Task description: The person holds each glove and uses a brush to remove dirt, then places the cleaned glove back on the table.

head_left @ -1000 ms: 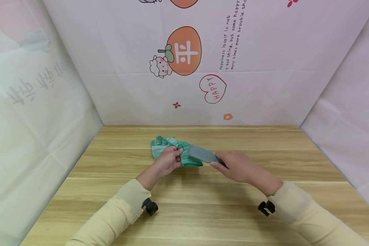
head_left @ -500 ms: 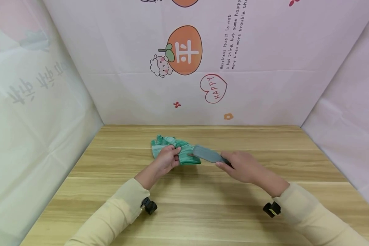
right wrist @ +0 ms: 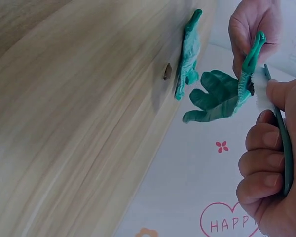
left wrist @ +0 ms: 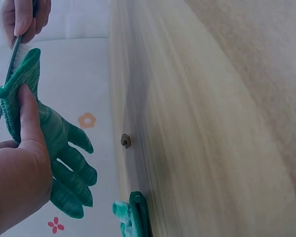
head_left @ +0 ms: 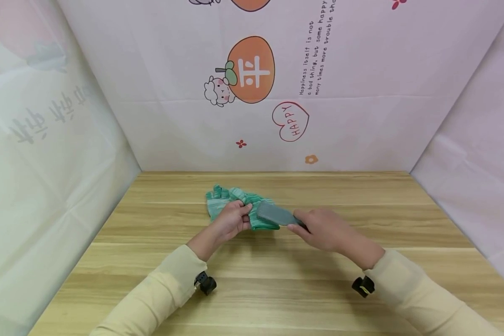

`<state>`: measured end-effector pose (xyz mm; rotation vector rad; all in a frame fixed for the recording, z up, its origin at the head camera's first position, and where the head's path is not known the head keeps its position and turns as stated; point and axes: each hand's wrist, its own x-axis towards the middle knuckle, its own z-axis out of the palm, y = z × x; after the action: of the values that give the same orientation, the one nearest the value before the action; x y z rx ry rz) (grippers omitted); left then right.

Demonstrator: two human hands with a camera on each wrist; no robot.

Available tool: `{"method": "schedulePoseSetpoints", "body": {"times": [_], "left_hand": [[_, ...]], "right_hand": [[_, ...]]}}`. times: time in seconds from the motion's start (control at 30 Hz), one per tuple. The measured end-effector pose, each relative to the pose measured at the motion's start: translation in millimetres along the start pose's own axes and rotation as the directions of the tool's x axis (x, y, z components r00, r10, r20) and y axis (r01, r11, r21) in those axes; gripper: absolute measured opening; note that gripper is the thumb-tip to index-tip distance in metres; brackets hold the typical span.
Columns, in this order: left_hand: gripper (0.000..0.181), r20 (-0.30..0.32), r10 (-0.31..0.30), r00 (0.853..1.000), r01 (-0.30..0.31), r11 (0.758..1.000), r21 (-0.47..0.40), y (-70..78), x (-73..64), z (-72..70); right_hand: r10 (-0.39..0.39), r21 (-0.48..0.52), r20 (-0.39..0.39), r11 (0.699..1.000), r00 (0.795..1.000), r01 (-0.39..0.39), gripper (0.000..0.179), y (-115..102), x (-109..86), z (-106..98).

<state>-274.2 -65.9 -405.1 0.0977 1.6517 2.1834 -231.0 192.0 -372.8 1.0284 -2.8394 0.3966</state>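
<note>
My left hand [head_left: 232, 220] pinches the cuff of a green knit glove [left wrist: 64, 163], thumb on top. The glove's fingers dangle in both wrist views. My right hand [head_left: 324, 229] grips the handle of a brush [head_left: 276, 214], flat-backed and grey-green. Its white bristles [right wrist: 261, 88] face the cuff and appear to touch it. A dark lump [right wrist: 250, 89] sits on the cuff beside the bristles. A second green glove [right wrist: 190, 57] lies on the table, partly behind the held one in the head view.
A small brown clump [left wrist: 126, 141] rests on the wood-grain table [head_left: 252, 284] near the second glove. Printed white cloth [head_left: 361, 116] hangs behind the table, with cloth walls [head_left: 59, 163] on both sides.
The brush first slid right towards the cuff's edge, uncovering a brown spot, then came back left over the cuff. My left hand and the glove shifted only slightly.
</note>
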Motion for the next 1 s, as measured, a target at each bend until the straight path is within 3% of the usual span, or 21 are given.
{"method": "schedulePoseSetpoints", "body": {"times": [0.2,0.5,1.0], "left_hand": [[0.022,0.017,-0.013,1.0,0.012,1.0,0.028,-0.8,0.4,0.3],[0.031,0.044,-0.027,0.999,0.024,0.998,0.066,-3.3,0.8,1.9],[0.024,-0.016,-0.018,1.0,0.018,1.0,0.011,1.2,1.3,-7.3]], "right_hand": [[0.006,-0.018,-0.031,1.0,1.0,-0.006,0.03,-0.8,1.7,-0.3],[0.017,-0.016,-0.051,1.0,0.999,-0.018,0.03,-0.7,3.9,-0.2],[0.014,0.03,-0.01,0.999,1.0,-0.014,0.03,3.7,-3.4,-8.7]]}}
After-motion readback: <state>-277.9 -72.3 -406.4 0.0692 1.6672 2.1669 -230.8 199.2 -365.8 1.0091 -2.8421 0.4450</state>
